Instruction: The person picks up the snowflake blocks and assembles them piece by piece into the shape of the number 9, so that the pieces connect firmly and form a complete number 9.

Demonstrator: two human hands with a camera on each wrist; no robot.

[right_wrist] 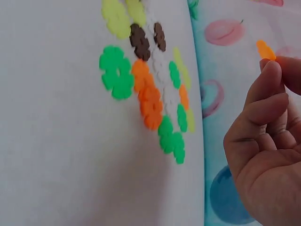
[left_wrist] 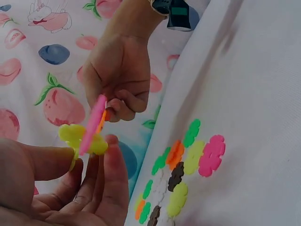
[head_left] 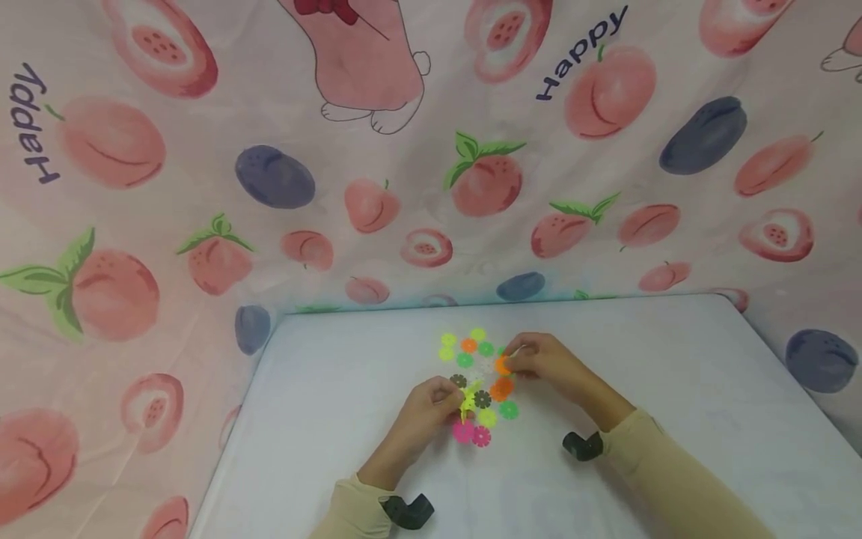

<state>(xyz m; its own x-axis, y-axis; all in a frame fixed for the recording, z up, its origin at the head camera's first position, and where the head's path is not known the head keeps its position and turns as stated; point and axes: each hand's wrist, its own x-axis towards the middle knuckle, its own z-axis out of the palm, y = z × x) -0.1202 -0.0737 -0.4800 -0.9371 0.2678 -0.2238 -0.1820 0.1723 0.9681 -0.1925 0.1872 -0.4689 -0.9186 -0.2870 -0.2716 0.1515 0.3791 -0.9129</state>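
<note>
While the left hand (head_left: 429, 408) pinches a yellow piece (left_wrist: 71, 133) with a pink disc (left_wrist: 92, 125) set crosswise against it, the right hand (head_left: 548, 363) pinches an orange disc (right_wrist: 265, 49) by its edge, apart from the left hand's pieces and above the white counter (head_left: 337, 389). The weak point is probably where yellow and pink meet: how deeply they are slotted cannot be told, so a sideways push could tilt or part them. The orange disc, thin and gripped over a small area, may pivot or pop loose if pressed off line. Should it drop, it could land among the loose discs (head_left: 482, 399) below, near other orange discs (head_left: 501, 388), and be hard to pick out. A lowered hand might also brush the overlapping green discs (right_wrist: 165, 134) out of place.
</note>
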